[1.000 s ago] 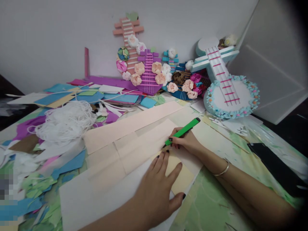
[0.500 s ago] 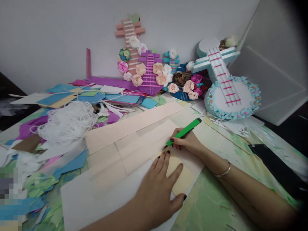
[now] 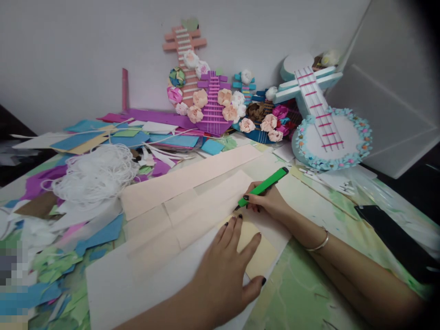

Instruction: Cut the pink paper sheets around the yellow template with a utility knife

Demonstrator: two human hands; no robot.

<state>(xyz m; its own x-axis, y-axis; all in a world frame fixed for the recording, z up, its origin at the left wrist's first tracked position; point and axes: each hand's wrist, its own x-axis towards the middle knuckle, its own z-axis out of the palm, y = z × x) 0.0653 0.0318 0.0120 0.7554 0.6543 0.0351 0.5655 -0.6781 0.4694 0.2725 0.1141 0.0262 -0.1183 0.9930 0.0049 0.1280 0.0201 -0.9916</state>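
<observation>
The right hand grips a green pen-shaped tool in its fingers, tip near a cream card; the left hand, fingers spread open, rests on that card, over white paper.

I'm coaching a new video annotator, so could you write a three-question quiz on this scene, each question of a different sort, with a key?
1. Multiple choice: what does the right hand hold?
A. A paper flower
B. A slim green tool
C. A peach strip

2. True or false: the left hand is clenched in a fist.

3. Fill in the blank: in the picture, the heap of tangled white cord lies to the ____ of both hands.

Key:
1. B
2. False; its fingers are spread, some of them over the cream paper.
3. left
</observation>
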